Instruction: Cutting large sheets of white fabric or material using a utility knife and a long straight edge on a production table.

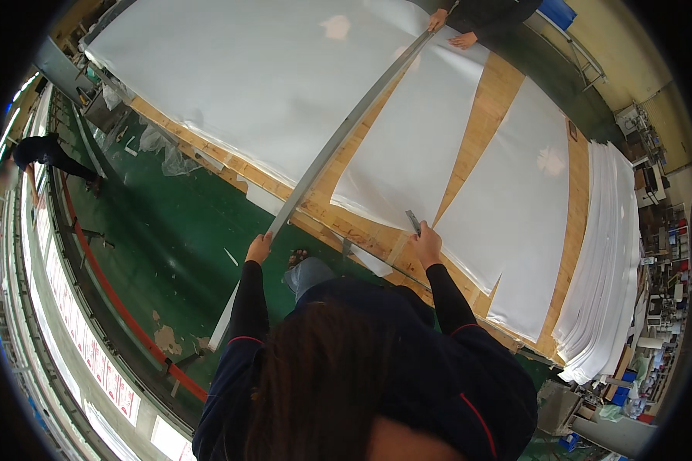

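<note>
My left hand (pixel 259 248) is closed round a long grey metal straightedge (pixel 338 138), which runs from below my left arm up across the wooden table (pixel 469 161). At its far end a co-worker's hand (pixel 437 20) grips it, and that person's other hand (pixel 463 41) lies flat on the white sheet. In my right hand (pixel 426 244) is a utility knife (pixel 413 221), its tip pointing up and away over the table's near edge. Beneath the knife lies a cut white sheet (pixel 407 161). A large white sheet (pixel 231 84) covers the left part of the table.
Another white piece (pixel 515 200) lies to the right, beside a stack of white sheets (pixel 600 269). Scraps and clear plastic (pixel 165 150) litter the green floor (pixel 184 238). Another person (pixel 54 154) bends over a long bench at the far left. Shelves with tools (pixel 669 284) line the right.
</note>
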Demonstrator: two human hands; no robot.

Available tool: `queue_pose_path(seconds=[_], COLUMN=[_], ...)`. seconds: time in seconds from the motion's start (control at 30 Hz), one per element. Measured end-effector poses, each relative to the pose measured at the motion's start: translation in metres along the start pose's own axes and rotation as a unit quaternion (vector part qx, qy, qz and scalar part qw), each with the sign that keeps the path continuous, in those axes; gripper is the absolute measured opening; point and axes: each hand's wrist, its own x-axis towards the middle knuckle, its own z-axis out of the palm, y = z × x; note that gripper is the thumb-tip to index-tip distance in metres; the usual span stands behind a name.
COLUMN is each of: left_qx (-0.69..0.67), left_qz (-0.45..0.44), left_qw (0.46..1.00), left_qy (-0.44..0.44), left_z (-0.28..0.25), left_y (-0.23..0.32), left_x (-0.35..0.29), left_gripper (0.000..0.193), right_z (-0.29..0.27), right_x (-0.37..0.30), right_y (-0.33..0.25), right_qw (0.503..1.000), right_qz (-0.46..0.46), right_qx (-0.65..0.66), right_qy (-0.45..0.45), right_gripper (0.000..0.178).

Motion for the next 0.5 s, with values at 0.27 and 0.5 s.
queue_pose_path(seconds=[0.27,0.5], left_qx=[0.01,0.022], left_qz=[0.004,0.005], left_qw=[1.0,1.0], left_qy=[0.009,0.008], left_z=[0.0021,0.0015], left_y=[-0.0002,-0.0018], left_x=[0.0004,0.0006], left_gripper=[0.054,0.054], right_z=[0.0051,0.0037], right_x=[-0.0031,-0.0046], right_y=[0.0054,0.0037], right_qw=[1.0,1.0], right_qz=[0.013,0.007], right_qx=[-0.007,0.018], right_qy=[-0.004,0.012], right_gripper=[0.028,0.028])
